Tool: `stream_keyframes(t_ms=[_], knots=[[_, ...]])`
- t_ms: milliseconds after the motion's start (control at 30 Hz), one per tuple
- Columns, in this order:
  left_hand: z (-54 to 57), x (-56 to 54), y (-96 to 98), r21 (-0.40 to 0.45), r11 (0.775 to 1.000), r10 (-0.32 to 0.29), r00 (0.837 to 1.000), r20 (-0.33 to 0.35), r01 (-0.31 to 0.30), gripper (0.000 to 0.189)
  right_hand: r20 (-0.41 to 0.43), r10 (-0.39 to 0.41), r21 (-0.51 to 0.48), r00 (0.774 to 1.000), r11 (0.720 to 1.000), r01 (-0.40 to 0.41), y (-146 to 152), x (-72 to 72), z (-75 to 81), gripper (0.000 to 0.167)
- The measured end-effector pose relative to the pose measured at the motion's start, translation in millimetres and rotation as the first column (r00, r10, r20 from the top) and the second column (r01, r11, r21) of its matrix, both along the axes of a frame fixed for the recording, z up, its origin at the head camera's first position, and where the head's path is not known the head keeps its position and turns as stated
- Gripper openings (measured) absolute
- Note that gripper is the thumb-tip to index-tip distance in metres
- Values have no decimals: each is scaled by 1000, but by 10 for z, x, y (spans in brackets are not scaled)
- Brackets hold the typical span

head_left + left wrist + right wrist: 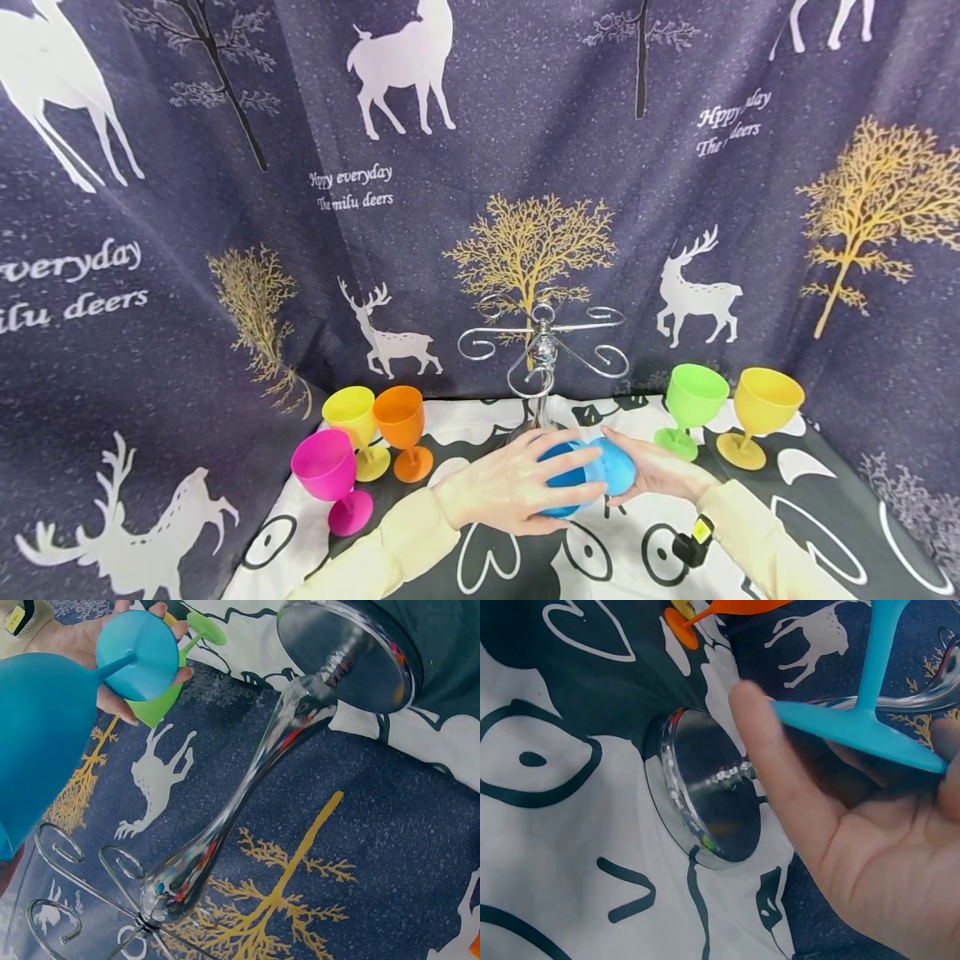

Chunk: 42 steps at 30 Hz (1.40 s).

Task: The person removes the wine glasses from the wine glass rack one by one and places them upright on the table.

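Observation:
A blue plastic goblet [617, 467] lies tilted sideways between both hands, in front of a chrome stand. My left hand [517, 483] grips its bowl, fingers spread round the side. At the foot, my right hand [660, 471] holds the round base by its rim; the right wrist view shows fingers [780, 780] around that base and the stem [881, 660] rising from it. In the left wrist view the bowl [45, 735] fills the left edge, and the left hand is mostly hidden there. The chrome stand [545, 350] has several curled wire arms.
Left of the hands stand a magenta goblet [324, 464], a yellow goblet [349, 413] and an orange goblet [400, 417]. On the right are a green goblet [696, 397] and a yellow-orange goblet [767, 402]. Behind hangs a dark deer-print curtain [480, 167].

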<state>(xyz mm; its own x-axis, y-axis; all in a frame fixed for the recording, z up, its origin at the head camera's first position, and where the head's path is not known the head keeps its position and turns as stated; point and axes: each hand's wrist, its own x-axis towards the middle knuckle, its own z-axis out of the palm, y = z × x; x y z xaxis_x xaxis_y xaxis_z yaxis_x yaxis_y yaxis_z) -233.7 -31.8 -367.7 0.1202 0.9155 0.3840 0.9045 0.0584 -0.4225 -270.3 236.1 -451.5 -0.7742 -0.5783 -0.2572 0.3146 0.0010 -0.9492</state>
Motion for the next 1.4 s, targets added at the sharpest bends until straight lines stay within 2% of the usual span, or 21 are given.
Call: stream_keyframes(t_ms=[167, 267, 400, 533, 600, 700, 800, 900, 967, 1167, 1267, 1333, 1400], knots=[[-23, 8, -43, 45, 999, 6, 1000, 1, -6, 48, -62, -10, 68, 998, 998, 15, 13, 5, 57, 62], [-43, 13, -75, 53, 999, 12, 1000, 3, -12, 48, -138, -22, 128, 990, 991, 39, 33, 0, 120, 63], [-78, 22, -148, 50, 999, 20, 999, 36, -21, 50, -245, -80, 205, 966, 970, 132, 70, -25, 239, 66], [-138, 5, -238, 52, 998, 37, 997, 70, -40, 51, -338, -178, 235, 924, 935, 266, 119, -64, 400, 66], [-171, -10, -287, 52, 997, 52, 995, 80, -56, 51, -405, -213, 233, 889, 916, 326, 142, -75, 490, 65], [-217, -25, -369, 53, 995, 75, 991, 111, -81, 53, -512, -240, 230, 825, 887, 401, 159, -70, 621, 62], [-260, -31, -459, 47, 992, 109, 986, 124, -116, 56, -606, -255, 221, 753, 856, 468, 157, -49, 733, 58], [-291, -36, -549, 37, 988, 145, 981, 132, -151, 58, -687, -247, 212, 683, 831, 514, 151, -20, 820, 53], [-302, -39, -608, 32, 985, 166, 976, 139, -172, 58, -740, -233, 217, 631, 805, 552, 147, -11, 873, 52], [-310, -75, -768, 34, 975, 209, 958, 194, -220, 59, -867, -159, 232, 472, 708, 667, 105, -2, 1030, 53], [-318, -93, -834, 40, 969, 231, 953, 198, -243, 59, -905, -93, 241, 414, 692, 681, 62, -2, 1097, 53], [-328, -103, -876, 35, 964, 252, 946, 206, -265, 58, -926, -19, 262, 378, 689, 676, 24, -9, 1129, 54], [-339, -118, -911, 22, 958, 274, 935, 225, -285, 56, -935, 54, 290, 351, 687, 666, -12, -23, 1151, 54]])
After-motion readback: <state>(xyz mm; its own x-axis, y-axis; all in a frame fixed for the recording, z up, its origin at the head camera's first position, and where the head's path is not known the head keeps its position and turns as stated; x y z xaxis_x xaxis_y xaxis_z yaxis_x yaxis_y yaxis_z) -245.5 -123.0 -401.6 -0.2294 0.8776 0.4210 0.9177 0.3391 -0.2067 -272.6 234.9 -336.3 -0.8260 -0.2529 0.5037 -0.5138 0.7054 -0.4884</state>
